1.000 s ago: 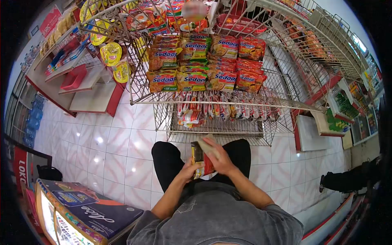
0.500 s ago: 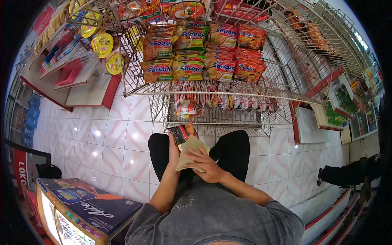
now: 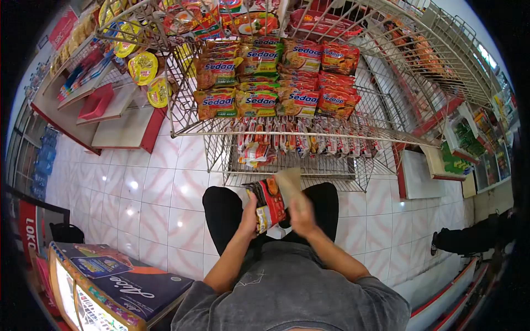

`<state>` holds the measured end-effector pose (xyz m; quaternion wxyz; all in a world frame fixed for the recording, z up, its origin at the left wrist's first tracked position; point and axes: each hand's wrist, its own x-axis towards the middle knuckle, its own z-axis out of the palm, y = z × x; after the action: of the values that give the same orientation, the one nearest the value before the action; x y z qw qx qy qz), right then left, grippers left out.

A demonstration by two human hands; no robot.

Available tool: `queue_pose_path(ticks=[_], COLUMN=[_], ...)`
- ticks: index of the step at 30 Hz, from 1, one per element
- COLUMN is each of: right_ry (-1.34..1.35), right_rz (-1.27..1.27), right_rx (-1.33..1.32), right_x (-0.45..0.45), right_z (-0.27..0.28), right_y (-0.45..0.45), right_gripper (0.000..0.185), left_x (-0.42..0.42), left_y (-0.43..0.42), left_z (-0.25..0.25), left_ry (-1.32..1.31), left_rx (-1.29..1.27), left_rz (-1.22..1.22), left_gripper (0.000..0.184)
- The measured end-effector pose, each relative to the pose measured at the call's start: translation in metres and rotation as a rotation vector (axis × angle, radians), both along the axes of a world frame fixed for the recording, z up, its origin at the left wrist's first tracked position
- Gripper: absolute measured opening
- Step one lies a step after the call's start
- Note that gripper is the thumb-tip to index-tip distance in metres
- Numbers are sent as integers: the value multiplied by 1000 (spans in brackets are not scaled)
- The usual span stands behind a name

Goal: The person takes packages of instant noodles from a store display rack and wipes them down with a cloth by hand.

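My left hand (image 3: pixel 249 216) grips the left edge of a red and black packet of instant noodles (image 3: pixel 270 204), held tilted above my lap. In my right hand (image 3: pixel 302 214), blurred by motion, is a beige cloth (image 3: pixel 289 182). The cloth sticks out beyond the fingers beside the packet's upper right edge; whether it touches the packet I cannot tell. Ahead, a wire rack (image 3: pixel 309 134) carries rows of Sedaap noodle packets (image 3: pixel 257 105). More packets stand on edge on the level below (image 3: pixel 326 140).
Yellow noodle cups (image 3: pixel 143 68) hang at the rack's left side. Shelves with a red bin (image 3: pixel 96 102) stand left. An Aice freezer (image 3: pixel 130 292) is near at lower left. Another person's dark-clothed leg (image 3: pixel 464 238) shows at right. Tiled floor (image 3: pixel 149 193) surrounds me.
My right hand and the cloth have moved right and away from the packet, uncovering its front. The packet has shifted right and turned. The view has tilted slightly upward.
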<state>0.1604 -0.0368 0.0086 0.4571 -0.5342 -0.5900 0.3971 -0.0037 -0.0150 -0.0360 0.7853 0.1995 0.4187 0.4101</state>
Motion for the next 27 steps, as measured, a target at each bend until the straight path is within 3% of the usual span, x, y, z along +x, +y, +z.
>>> queue_pose_path(ticks=[1, 2, 3, 6, 9, 10, 13, 16, 19, 23, 27], right_ry=[-63, -316, -335, -387, -276, -235, -168, -211, -111, -359, -311], right_rz=[141, 238, 286, 426, 272, 224, 125, 149, 118, 318, 363], right_rx=[124, 267, 277, 318, 381, 391, 420, 402, 331, 315, 279], right_x=[-13, -25, -31, -38, -41, -42, -39, -26, -25, -24, -26], right_z=[-6, -9, -7, -3, 1, 5, 14, 4, 2, -1, -8], right_y=[-3, -6, -11, -16, -14, -11, 6, 18, 16, -2, -8], right_gripper=[42, 44, 44, 49, 58, 59, 63, 65, 54, 50, 50], left_x=[6, 7, 7, -13, -11, -9, -1, 9, 12, 5, -5], left_y=[-1, 1, 4, 20, 15, 10, -10, -14, -15, 2, 13], left_z=[-2, -2, -3, -17, -16, -17, -1, -3, 0, 30, 10], left_ry=[4, 33, 62, -722, -508, -487, 176, 141, 127, -154, -190], left_rx=[19, 117, 215, 151, 57, 214, 399, 268, 412, 86, 220], left_rz=[8, 47, 87, -57, 31, 0, -81, -70, -63, 84, 80], left_gripper=[71, 73, 74, 74, 73, 65, 57, 52, 52, 59, 61])
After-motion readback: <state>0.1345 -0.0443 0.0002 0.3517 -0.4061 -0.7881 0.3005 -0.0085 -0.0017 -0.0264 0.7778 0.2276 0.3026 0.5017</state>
